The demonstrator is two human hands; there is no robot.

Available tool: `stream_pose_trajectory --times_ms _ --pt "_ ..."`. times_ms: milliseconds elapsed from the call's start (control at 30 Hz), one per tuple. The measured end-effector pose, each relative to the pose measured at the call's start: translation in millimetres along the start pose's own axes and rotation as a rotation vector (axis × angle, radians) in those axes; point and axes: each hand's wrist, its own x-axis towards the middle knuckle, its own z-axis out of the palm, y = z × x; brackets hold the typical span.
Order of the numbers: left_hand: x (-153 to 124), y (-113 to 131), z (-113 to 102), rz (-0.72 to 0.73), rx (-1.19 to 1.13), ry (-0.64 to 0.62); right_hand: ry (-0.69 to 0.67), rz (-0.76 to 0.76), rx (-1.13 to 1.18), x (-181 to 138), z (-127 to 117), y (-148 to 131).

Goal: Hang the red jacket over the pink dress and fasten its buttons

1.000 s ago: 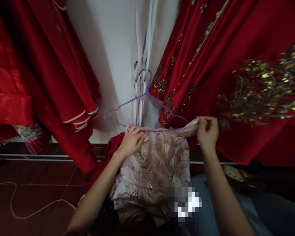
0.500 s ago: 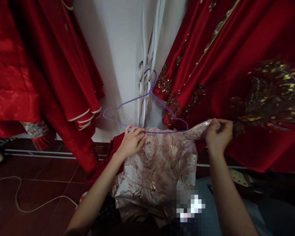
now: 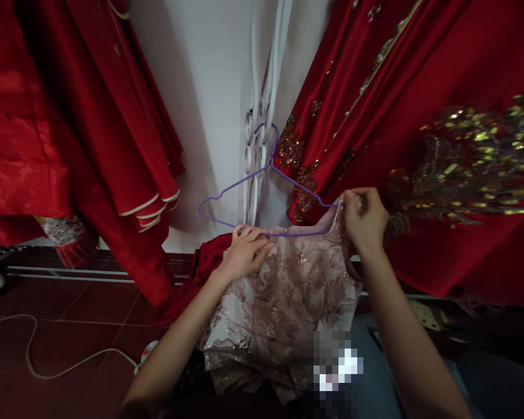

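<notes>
A pale pink-gold brocade dress (image 3: 297, 291) lies spread in front of me, its neckline at the bottom bar of a purple wire hanger (image 3: 244, 179). My left hand (image 3: 247, 253) is closed on the hanger's bar and the dress's top edge, left of the middle. Up at the right shoulder, my right hand (image 3: 367, 221) pinches the dress's strap, which now loops over the hanger's right end. That end of the hanger is hidden behind the cloth and fingers. The hanger's left end sticks out bare, and its hook points up.
Red garments with cream piping (image 3: 144, 203) hang at left. Red gowns with gold sequins (image 3: 475, 169) hang at right. Between them stands a white scrolled metal frame (image 3: 255, 157) against a pale wall. A white cable (image 3: 35, 349) crosses the tiled floor (image 3: 87, 302).
My right hand has moved left and up, bringing the strap over the hanger's right end. The hanger and my left hand have shifted slightly to the right.
</notes>
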Motion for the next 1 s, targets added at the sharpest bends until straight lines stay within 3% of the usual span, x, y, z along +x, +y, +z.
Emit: stream_pose_trajectory --times_ms 133,267,367,500,633,767,1000 --pt "10.0 17.4 14.7 -0.040 -0.066 0.013 -0.117 -0.141 0.038 9.0 8.2 -31.9" --pt "15.7 20.9 16.4 -0.066 -0.191 0.080 -0.184 -0.100 0.040 11.2 9.8 -44.1" --pt "13.3 -6.6 8.0 -0.113 -0.297 0.230 -0.172 -0.082 0.035 16.5 7.8 -40.0" --pt "-3.3 -77.3 -5.3 -0.470 -0.188 0.546 -0.181 -0.093 0.069 26.1 9.0 -29.6" --pt "-24.4 -133.2 -12.3 -0.693 -0.154 0.481 -0.195 -0.077 0.087 30.5 14.4 -23.5" --pt "-33.6 -151.9 -11.4 -0.704 -0.205 0.432 -0.181 -0.083 0.098 31.6 15.1 -22.2" --pt "-31.4 -153.9 -13.0 -0.615 -0.246 0.519 -0.192 -0.101 0.113 35.0 10.0 -24.1"
